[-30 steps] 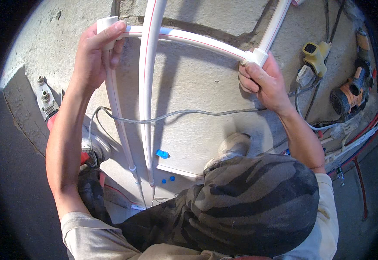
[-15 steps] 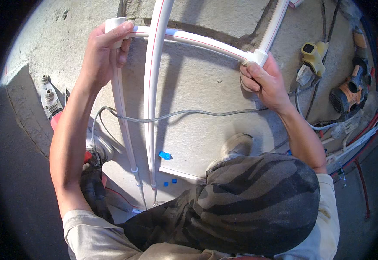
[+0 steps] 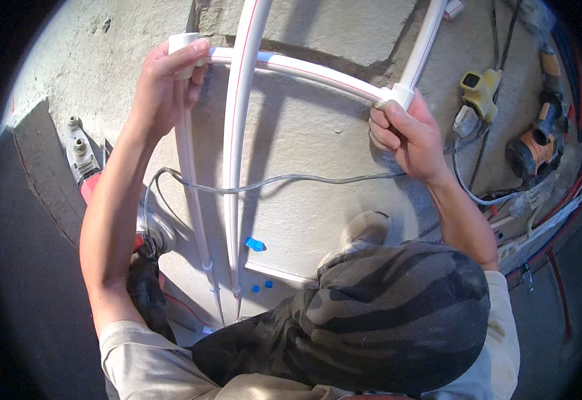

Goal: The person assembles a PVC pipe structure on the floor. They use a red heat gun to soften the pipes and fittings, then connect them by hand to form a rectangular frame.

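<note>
A white plastic pipe with a thin red stripe runs crosswise between my two hands. My left hand is closed round the white pipe fitting at its left end, thumb along the top; a long striped pipe leads from that fitting down toward me. Closed on another white fitting at the right end is my right hand. From this one a pipe slants up and away. A separate upright pipe passes in front of the crosspiece, nearer my left hand.
A grey cable crosses below the pipes. Blue plastic pieces lie on the concrete floor. At right are a yellow socket block and an orange-and-black power tool. A red-handled tool with a metal plate is at left.
The crosspiece and both fittings sit slightly lower and further right in view, the hands with them. Both hands keep their grip.
</note>
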Action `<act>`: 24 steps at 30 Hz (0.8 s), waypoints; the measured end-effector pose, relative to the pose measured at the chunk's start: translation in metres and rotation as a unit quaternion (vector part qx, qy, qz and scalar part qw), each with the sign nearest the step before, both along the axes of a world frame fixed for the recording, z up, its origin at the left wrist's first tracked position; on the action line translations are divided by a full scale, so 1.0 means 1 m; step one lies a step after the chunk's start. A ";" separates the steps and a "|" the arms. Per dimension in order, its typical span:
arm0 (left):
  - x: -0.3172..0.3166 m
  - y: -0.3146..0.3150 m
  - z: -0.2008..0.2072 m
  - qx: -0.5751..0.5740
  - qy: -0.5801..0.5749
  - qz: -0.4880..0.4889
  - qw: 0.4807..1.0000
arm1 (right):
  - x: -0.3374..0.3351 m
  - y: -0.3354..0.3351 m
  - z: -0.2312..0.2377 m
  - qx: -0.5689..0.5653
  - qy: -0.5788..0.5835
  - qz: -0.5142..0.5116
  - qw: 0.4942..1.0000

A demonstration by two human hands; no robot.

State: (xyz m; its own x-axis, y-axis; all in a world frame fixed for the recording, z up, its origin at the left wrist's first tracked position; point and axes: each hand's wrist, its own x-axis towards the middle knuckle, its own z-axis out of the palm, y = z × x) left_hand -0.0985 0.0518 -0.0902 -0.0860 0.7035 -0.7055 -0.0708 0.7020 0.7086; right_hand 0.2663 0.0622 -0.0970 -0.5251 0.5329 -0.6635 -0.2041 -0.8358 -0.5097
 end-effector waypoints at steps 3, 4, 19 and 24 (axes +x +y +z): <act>-0.002 0.001 0.005 0.005 -0.020 0.005 1.000 | -0.003 -0.001 0.010 -0.033 -0.011 -0.049 0.998; -0.003 0.002 0.006 0.003 -0.026 0.002 1.000 | -0.006 -0.002 0.012 -0.039 0.007 -0.069 0.997; -0.005 0.003 0.008 -0.004 -0.052 -0.001 0.999 | -0.030 -0.024 0.001 -0.030 0.009 -0.194 0.981; -0.007 0.003 0.006 -0.010 -0.051 0.000 0.999 | -0.030 -0.024 0.001 -0.034 0.001 -0.190 0.981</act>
